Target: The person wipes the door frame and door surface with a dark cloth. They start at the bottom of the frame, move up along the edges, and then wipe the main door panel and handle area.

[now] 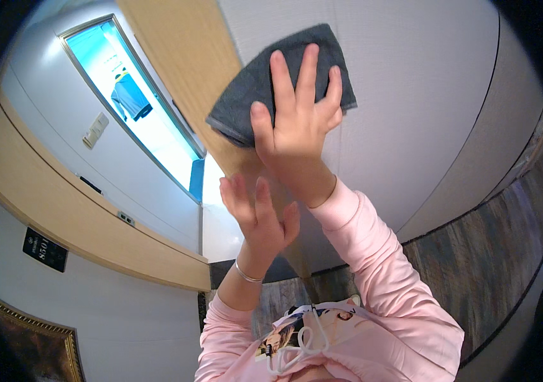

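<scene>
My right hand (300, 114) lies with its fingers spread over a folded dark grey cloth (235, 107). It presses the cloth flat where a light wooden door-frame trim (181, 52) meets a pale wall panel (405, 95). Lower and to the left, my left hand (259, 217) has its fingers apart and holds nothing. It is in front of the lower part of the trim; whether it touches the wood, I cannot tell. A thin bracelet (248, 272) circles my left wrist.
Beyond the doorway, a bright opening (171, 143) shows a hanging jacket (130, 98). Wall switches (96, 130) sit beside it. Another wooden jamb (85, 229) bears a strike plate (126, 218). A black sign (44, 249) with writing and a gilt picture frame (72, 344) hang left. Streaked flooring (472, 272) lies below.
</scene>
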The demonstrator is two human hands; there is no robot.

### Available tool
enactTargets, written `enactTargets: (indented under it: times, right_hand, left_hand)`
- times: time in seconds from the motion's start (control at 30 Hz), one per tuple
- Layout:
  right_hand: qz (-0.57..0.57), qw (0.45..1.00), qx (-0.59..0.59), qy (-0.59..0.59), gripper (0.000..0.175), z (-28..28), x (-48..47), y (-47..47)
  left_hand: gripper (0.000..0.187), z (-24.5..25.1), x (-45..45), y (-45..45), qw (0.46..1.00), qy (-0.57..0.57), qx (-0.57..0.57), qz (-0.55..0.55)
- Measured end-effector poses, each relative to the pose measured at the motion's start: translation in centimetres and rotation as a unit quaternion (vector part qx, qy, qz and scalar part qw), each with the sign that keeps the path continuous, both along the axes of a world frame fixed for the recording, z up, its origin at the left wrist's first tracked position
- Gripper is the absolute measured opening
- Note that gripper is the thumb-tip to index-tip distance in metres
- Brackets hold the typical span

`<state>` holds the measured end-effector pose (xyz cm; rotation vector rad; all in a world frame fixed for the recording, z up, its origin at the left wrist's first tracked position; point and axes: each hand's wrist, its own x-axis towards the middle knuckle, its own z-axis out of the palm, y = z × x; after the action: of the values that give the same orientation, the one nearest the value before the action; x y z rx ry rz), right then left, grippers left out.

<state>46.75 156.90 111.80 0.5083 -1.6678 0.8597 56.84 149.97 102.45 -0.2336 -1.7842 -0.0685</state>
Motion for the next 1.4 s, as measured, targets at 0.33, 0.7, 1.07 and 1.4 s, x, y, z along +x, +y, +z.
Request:
enactTargets:
  times: [0.33,0.7,1.07,1.4]
  right_hand:
    - [0.071,0.99,0.078,-0.09,0.05,-21.7,7.1,-5.5]
    - [0.035,0.975,0.184,-0.117,0.054,-21.7,8.4,-4.9]
    - [0.06,0.98,0.15,-0.118,0.063,-27.6,9.3,-7.4]
    - [0.065,0.897,0.296,-0.324,0.068,-43.4,14.3,-6.7]
  left_hand:
    - [0.065,-13.8,3.7,-6.7,0.963,-0.184,0.162,-0.112]
    - [0.056,-12.8,2.1,-12.5,0.986,-0.146,0.05,-0.065]
    - [0.051,-20.3,1.6,-13.7,0.984,-0.139,0.077,-0.081]
    - [0.057,-36.1,8.8,-14.4,0.887,-0.44,0.118,-0.069]
